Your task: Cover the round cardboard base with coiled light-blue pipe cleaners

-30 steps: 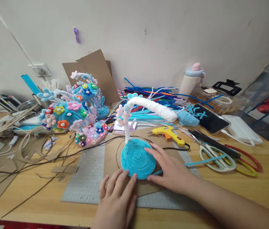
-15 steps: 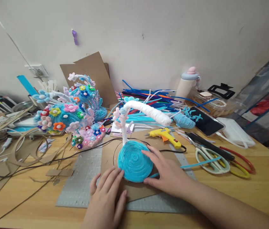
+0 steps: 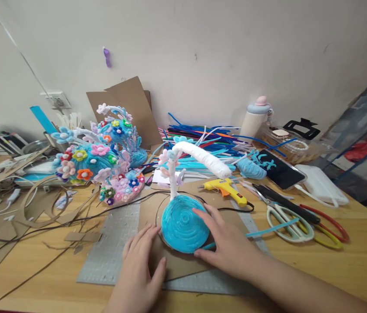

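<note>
A round base [image 3: 185, 222] coiled from blue pipe cleaners stands on a piece of cardboard [image 3: 173, 269]. From its back edge rises a white wrapped stem [image 3: 172, 176] with small pastel flowers, bending over to the right into a thick white arm [image 3: 204, 158]. My right hand [image 3: 225, 239] grips the base's right edge, fingertips on top and thumb low at the front. A blue pipe cleaner end [image 3: 209, 246] shows beside that thumb. To the left of the base my left hand [image 3: 142, 265] rests with fingers stretched out and thumb apart, holding nothing.
Right of the cardboard lie a yellow glue gun [image 3: 225, 189], scissors [image 3: 287, 221], pliers [image 3: 329, 230] and a phone [image 3: 281, 168]. Pipe cleaners [image 3: 199, 143] are heaped behind. Finished flower pieces [image 3: 88, 161] stand at left, near cardboard scraps [image 3: 82, 236]. A black cord [image 3: 114, 208] crosses the table.
My left hand has slid left, away from the base's edge. The base has shifted slightly, with my right hand still at its right side. The view has moved a little.
</note>
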Demonstrator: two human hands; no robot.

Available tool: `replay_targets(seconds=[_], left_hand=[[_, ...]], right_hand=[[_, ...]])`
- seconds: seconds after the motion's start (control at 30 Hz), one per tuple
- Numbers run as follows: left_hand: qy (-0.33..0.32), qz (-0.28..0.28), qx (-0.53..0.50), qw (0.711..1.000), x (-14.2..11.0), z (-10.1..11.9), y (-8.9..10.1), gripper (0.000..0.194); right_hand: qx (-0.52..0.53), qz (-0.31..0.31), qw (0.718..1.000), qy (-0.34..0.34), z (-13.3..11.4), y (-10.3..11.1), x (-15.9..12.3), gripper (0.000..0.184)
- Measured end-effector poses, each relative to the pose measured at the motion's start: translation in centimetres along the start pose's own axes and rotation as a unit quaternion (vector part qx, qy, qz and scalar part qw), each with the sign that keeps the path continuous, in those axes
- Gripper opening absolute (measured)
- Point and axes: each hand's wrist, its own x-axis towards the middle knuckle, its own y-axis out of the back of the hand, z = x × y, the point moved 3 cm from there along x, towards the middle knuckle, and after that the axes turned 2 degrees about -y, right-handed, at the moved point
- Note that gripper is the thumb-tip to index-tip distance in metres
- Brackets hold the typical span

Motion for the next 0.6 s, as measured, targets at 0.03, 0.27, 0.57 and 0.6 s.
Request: replay_targets(seconds=[0.03, 0.27, 0.57, 0.6], left_hand=[[-0.004, -0.009, 0.001, 1.0, 0.2, 0.0, 0.1, 0.053], [-0.017, -0.032, 0.073, 0.997, 0.3, 0.3, 0.8, 0.053], [-0.019, 0.075, 0.036, 0.996, 0.1, 1.4, 2.7, 0.057], [-0.003, 0.126, 0.015, 0.992, -0.2, 1.2, 3.6, 0.057]], right_hand=[[-0.002, 0.005, 1.0, -0.002, 0.0, -0.1, -0.1, 0.084], [-0.005, 0.012, 1.0, -0.005, -0.3, -0.4, -0.2, 0.082], [-0.001, -0.004, 1.0, -0.017, -0.2, -0.2, -0.2, 0.085], [-0.001, -0.006, 1.0, -0.02, -0.2, -0.2, -0.2, 0.085]])
